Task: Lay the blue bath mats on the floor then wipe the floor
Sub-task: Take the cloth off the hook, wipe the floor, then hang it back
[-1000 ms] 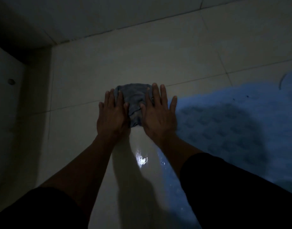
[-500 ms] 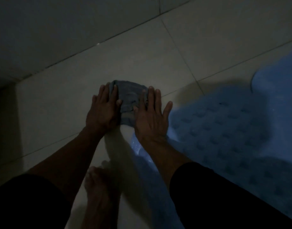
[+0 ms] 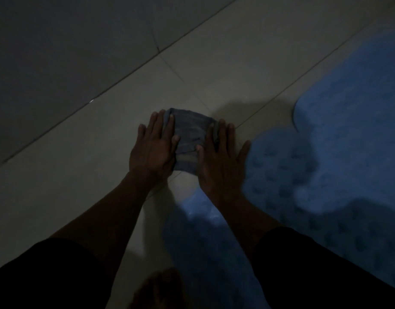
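Pressing flat-palmed, left hand and right hand have slid the cloth on beside the laid blue mat; wiping underway.

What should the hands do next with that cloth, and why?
Probably slide the cloth forward over the pale tile floor. The left hand and right hand press flat on it, the blue mat already lies alongside, and unwiped-looking tiles stretch ahead.

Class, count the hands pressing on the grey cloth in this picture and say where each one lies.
2. The left hand lies flat on the cloth's left side; the right hand lies flat on its right side, next to the blue bath mat. None seems hidden.
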Available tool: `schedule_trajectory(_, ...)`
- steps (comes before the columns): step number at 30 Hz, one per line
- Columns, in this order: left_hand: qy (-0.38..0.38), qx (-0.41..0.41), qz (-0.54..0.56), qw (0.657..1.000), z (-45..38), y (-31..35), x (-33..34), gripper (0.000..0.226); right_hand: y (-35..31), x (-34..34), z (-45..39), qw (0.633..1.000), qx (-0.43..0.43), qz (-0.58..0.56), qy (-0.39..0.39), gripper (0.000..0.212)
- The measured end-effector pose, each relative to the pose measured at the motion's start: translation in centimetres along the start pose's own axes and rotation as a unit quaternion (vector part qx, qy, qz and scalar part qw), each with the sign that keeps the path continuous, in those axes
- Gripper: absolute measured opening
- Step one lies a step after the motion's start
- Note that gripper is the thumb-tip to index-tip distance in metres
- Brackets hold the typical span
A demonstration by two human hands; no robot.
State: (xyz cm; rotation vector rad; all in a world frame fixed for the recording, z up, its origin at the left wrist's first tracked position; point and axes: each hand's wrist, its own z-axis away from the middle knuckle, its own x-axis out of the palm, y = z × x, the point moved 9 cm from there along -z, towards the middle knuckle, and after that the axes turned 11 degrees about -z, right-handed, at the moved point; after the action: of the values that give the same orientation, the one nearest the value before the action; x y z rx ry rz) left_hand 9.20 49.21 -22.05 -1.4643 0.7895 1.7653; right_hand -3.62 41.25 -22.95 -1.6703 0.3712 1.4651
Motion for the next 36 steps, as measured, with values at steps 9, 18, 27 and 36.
schedule_trajectory(9,0.013,0.076,-0.017,0.997,-5.2,3.3,-0.4,0.058,3.4,-1.3,-2.8,0.996,0.057,0.009,0.064,0.06)
schedule_trajectory(18,0.009,0.132,-0.028,0.991,-9.1,6.6,-0.7,0.073,5.9,-2.8,-4.3,0.993,0.115,-0.012,0.021,0.06)
schedule_trajectory(27,0.038,0.159,-0.015,0.986,-11.2,8.2,-1.3,0.058,6.7,-2.7,-5.2,0.985,0.165,-0.047,-0.01,0.058)
schedule_trajectory(36,0.071,0.184,-0.03,0.98,-13.1,10.3,-1.5,0.054,8.3,-4.0,-7.2,0.982,0.157,-0.053,0.088,0.057)
